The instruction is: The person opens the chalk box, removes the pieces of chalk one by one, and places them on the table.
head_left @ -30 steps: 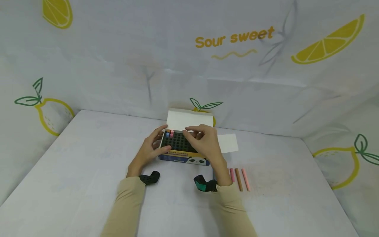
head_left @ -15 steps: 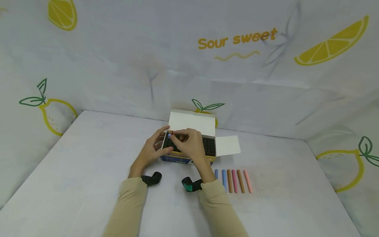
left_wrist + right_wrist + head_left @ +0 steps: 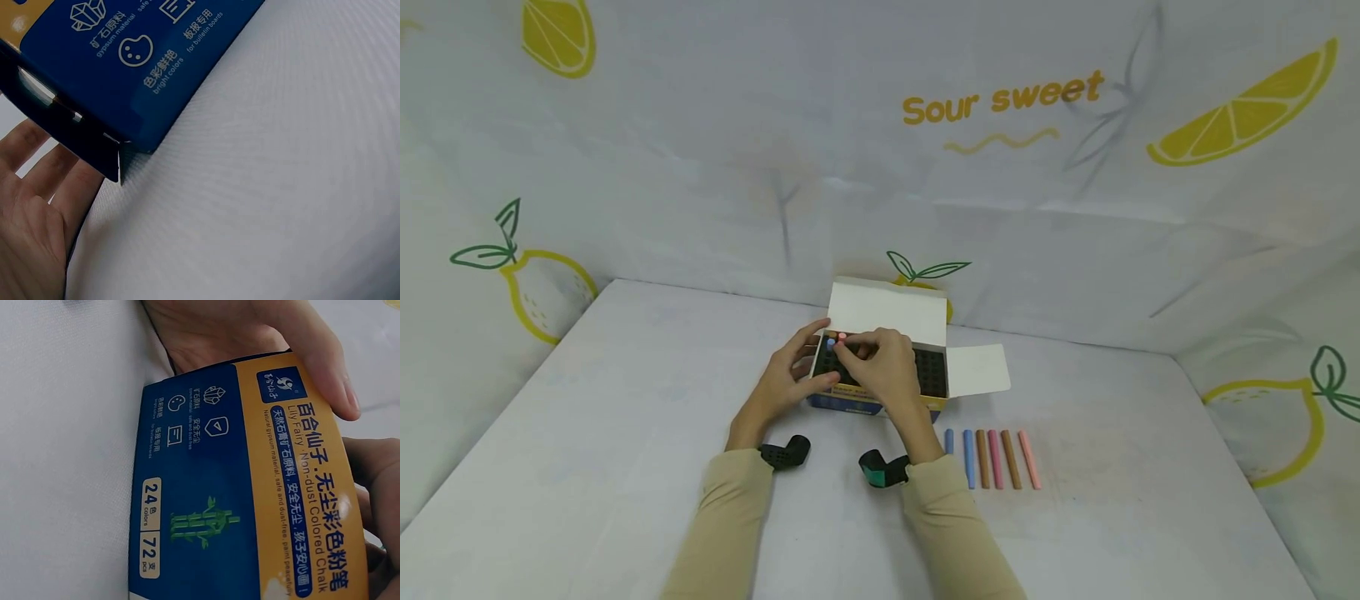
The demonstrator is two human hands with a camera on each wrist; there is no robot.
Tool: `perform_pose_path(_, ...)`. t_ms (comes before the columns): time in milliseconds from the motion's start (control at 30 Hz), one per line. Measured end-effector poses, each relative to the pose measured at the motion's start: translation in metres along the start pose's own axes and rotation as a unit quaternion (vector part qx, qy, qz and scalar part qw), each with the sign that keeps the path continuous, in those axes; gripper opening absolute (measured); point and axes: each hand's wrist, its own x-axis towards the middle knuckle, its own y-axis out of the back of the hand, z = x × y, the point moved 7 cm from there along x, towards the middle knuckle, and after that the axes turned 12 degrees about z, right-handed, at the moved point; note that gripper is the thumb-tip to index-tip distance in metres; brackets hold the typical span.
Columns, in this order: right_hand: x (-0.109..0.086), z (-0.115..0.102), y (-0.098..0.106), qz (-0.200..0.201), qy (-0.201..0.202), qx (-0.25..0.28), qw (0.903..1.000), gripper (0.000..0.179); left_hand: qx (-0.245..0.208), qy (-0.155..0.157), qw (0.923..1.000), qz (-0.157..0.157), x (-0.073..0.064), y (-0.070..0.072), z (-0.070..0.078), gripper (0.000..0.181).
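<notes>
A blue and yellow box of colored chalk [image 3: 850, 406] stands with its lid up, showing a black insert with rows of holes. My left hand [image 3: 777, 377] holds the box's left end, thumb over the front edge and fingers along the side. Several chalk sticks poke up in the insert's back left corner, among them a blue chalk stick [image 3: 831, 343] and a pink one. There my right hand [image 3: 883, 367] pinches a pink chalk stick, mostly hidden by thumb and forefinger. In the right wrist view the left thumb lies on the box's printed front [image 3: 194, 487].
Several loose chalk sticks lie in a row at the right front of the box: blue, brown chalk [image 3: 982, 458] and pink chalk [image 3: 1030, 459]. A white end flap [image 3: 977, 369] sticks out to the right. The raised lid [image 3: 887, 310] stands near the lemon-print backdrop.
My right hand has moved left from the middle of the box to the back left corner, uncovering the loose chalk row. The left hand stays on the box.
</notes>
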Motion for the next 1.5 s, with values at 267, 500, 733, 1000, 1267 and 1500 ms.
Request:
perform_pose_path(267,-0.001,0.004,-0.003,0.005,-0.007,-0.031,0.9995,0.017,0.000,-0.003,1.0000,0.001,0.000,0.000,0.000,0.079)
perform_pose_path(500,-0.001,0.002,-0.003,0.026,0.011,-0.025,0.9993,0.015,-0.007,-0.003,1.0000,-0.001,0.000,0.000,0.000,0.079)
perform_pose_path(733,0.002,-0.003,0.001,0.066,0.044,0.007,0.9969,0.014,-0.001,-0.003,1.0000,0.003,0.001,0.000,0.001,0.079)
perform_pose_path(1000,0.004,-0.004,0.001,0.058,0.031,0.000,0.9978,0.020,0.004,0.008,0.9999,0.005,0.000,0.000,0.000,0.079)
perform_pose_path(1267,0.005,-0.007,0.002,0.050,0.036,-0.001,0.9981,0.019,0.002,0.009,1.0000,0.004,0.001,-0.001,-0.001,0.079)
perform_pose_path(1500,0.007,-0.016,0.009,0.076,0.054,0.034,0.9950,0.020,0.009,0.004,0.9999,0.004,0.001,0.001,0.002,0.079)
